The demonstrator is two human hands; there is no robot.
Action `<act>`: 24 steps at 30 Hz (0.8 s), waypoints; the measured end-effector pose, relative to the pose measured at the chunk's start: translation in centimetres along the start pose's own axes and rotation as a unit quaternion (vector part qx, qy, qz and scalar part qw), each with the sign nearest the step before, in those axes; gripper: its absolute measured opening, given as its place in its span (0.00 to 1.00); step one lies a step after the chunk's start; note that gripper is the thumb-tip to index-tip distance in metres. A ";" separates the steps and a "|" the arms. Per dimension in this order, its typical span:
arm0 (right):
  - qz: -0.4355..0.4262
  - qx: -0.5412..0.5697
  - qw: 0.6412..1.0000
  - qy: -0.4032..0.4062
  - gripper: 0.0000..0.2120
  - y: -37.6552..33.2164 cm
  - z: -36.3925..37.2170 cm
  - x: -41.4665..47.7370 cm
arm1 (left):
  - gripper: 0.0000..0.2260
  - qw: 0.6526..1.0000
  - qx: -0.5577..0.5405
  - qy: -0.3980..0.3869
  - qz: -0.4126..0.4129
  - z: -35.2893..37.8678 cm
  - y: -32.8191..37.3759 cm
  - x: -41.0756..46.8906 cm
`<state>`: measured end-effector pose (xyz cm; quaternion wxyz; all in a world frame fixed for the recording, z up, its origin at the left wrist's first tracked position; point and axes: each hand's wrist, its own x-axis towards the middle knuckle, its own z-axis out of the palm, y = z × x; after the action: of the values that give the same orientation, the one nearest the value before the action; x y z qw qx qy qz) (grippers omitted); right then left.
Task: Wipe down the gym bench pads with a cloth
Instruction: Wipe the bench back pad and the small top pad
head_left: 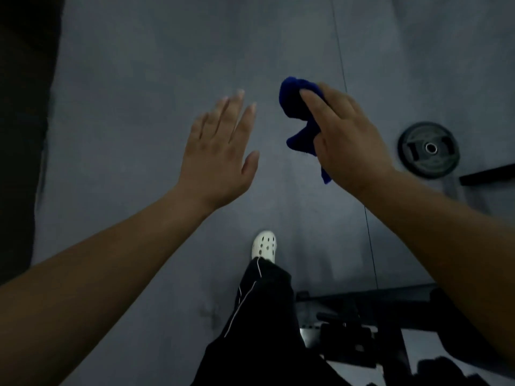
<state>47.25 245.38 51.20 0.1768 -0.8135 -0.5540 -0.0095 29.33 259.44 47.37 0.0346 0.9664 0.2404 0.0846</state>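
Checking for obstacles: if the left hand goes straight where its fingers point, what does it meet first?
Nothing, it seems: ahead of the left hand lies only bare floor, though depth is unclear.

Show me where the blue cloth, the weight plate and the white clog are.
blue cloth [291, 103], head view, on its bunched upper part.
weight plate [429, 149], head view, on the centre hub.
white clog [264, 244], head view, on the perforated toe top.

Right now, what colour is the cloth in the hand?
Dark blue. The cloth shows best in the head view.
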 end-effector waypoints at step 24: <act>-0.039 0.011 0.999 -0.001 0.28 -0.6 0.7 14.0 | 0.32 0.998 -0.018 0.043 -0.047 -3.3 -6.3 12.0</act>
<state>51.99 258.34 53.66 0.1849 -0.7890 -0.5859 -0.0096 36.32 270.71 51.75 0.0455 0.9486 0.2857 0.1285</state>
